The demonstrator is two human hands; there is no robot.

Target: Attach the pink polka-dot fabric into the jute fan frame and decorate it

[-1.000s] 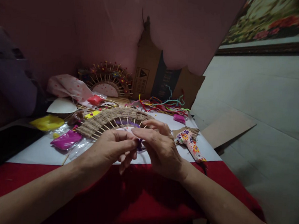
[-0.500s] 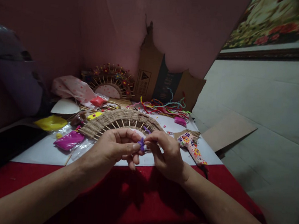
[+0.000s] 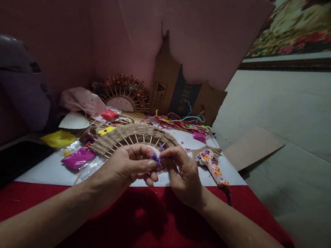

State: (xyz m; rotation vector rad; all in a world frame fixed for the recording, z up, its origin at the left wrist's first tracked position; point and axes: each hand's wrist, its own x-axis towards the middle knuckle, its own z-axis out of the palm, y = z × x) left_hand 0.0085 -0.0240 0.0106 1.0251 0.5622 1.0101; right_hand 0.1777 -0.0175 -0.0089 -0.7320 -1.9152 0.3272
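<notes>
Between my hands is a small purple piece of looped yarn or pipe cleaner [image 3: 156, 160], with a loose end [image 3: 161, 146] rising above my fingers. My left hand [image 3: 134, 163] pinches it between thumb and forefinger, the other fingers curled loosely below. From the right, my right hand [image 3: 183, 174] grips the same piece with thumb and forefinger pressed together. Just behind my hands lies a half-round fan shape [image 3: 136, 133] of woven twine with thin sticks radiating through it. My hands hide part of its lower edge.
Bright clay packets, one magenta [image 3: 78, 158] and one yellow [image 3: 58, 138], lie left. Coloured strands [image 3: 179, 121] are heaped at the back before torn cardboard [image 3: 165, 86]. A flower-patterned glue gun [image 3: 213, 167] rests right. A decorated fan [image 3: 125, 93] stands behind.
My fingers have shifted slightly around the purple piece, which has turned a little between them. The view has tilted slightly, and both hands keep their hold.
</notes>
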